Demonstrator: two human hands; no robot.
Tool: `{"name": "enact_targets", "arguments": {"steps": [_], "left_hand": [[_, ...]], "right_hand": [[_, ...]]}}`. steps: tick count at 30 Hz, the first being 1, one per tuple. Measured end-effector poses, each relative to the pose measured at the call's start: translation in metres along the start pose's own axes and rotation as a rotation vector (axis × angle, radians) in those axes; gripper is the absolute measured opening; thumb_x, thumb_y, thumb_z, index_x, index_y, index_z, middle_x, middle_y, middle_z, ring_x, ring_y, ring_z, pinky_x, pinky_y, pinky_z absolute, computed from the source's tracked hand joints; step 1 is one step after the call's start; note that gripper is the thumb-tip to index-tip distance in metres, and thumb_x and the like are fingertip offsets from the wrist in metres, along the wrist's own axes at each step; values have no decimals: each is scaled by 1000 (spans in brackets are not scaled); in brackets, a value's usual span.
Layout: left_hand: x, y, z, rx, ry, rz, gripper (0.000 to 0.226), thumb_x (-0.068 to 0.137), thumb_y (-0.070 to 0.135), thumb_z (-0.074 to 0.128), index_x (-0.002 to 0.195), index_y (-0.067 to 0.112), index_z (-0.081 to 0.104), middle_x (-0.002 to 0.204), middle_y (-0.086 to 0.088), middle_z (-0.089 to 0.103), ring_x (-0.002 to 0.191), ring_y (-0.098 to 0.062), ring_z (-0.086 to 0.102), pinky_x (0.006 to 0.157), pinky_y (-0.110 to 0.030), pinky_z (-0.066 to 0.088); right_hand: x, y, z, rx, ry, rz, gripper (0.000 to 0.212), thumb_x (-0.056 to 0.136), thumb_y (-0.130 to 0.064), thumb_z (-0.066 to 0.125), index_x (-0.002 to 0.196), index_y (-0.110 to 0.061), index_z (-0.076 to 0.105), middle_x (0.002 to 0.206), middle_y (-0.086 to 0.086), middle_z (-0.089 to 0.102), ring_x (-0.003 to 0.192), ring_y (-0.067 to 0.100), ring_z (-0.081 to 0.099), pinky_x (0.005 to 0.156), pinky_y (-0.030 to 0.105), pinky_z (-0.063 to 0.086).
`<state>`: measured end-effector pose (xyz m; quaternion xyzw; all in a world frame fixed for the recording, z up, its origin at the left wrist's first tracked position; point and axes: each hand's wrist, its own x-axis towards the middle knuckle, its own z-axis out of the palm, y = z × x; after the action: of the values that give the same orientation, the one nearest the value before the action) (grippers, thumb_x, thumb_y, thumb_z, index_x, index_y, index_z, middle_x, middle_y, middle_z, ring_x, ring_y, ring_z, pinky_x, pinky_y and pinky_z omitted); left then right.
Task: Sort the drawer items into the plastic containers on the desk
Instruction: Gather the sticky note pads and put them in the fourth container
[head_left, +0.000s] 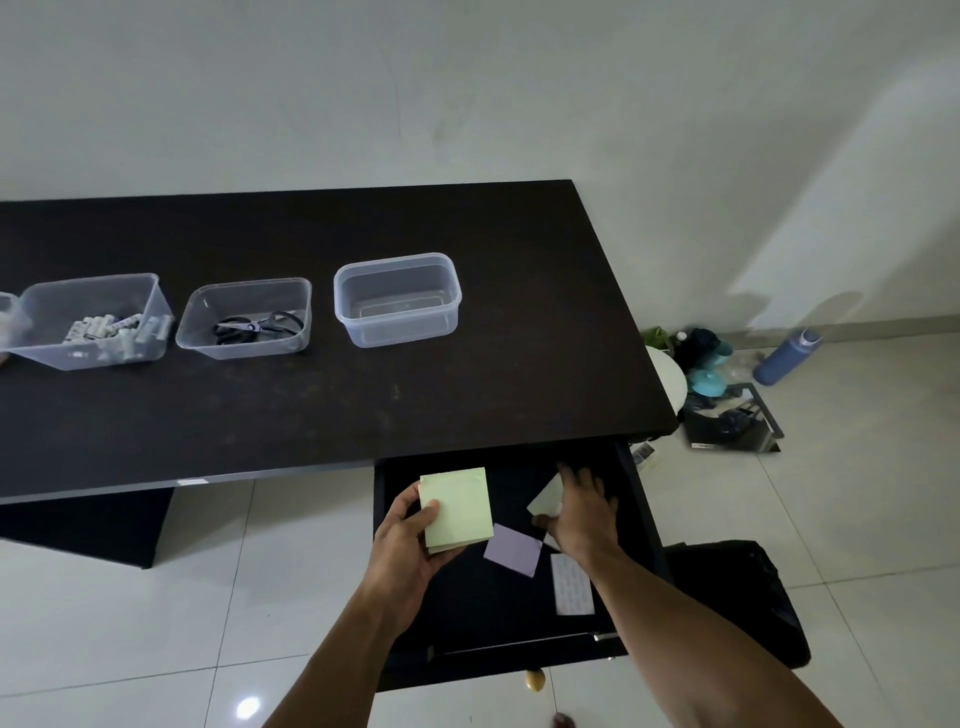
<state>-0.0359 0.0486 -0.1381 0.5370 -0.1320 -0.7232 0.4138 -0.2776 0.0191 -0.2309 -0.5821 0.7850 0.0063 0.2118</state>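
Green sticky notes (456, 506) are held tight in our left hand (402, 540) above the drawer (493, 597), and our right hand (582, 514) pinches a pale note (546, 498) inside it.

Over the open drawer (643, 519) we see a light green sticky pad (460, 506), slightly tilted, gripped by the left hand (402, 545). Deeper in the drawer the right hand (582, 512) pinches a paler green pad (545, 498). A purple pad (514, 549) lies flat on the drawer floor, with a white sheet (571, 584) nearer the drawer's front. Beyond the drawer, on the counter (467, 395), stand an empty container (397, 306), a scissors container (244, 332) and a container of small white pieces (93, 343).
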Motion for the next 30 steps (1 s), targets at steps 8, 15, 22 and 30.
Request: {"name": "enact_targets", "arguments": {"steps": [8,15,22,30], "left_hand": [[-3,2,-3,14,6,6,33,102,8,48,133,17,55,129,-13,63,117,-35,63,84,-47,58],[-16,6,-4,22,42,9,33,103,9,48,134,16,54,129,-14,62,115,-35,61,80,-46,59],[-28,11,-7,25,125,33,31,102,8,48,131,17,54,127,-14,62,114,-35,61,81,-47,58],[-42,20,10,49,114,40,28,102,8,50,128,18,56,123,-13,63,110,-34,63,84,-48,59]], "right_hand": [[-3,-8,-6,153,-4,-83,40,83,-19,78,118,-25,61,122,-3,55,97,17,63,81,31,58],[-37,-17,-35,349,-10,-226,17,89,-15,68,98,-29,70,97,-13,67,87,4,63,74,25,53],[-65,-35,-85,724,8,-246,14,83,-13,77,93,-21,71,92,-4,69,87,11,67,65,19,54],[-82,-74,-138,1094,-38,-164,10,82,-5,77,90,-9,72,72,-4,61,63,0,59,60,16,48]]}}
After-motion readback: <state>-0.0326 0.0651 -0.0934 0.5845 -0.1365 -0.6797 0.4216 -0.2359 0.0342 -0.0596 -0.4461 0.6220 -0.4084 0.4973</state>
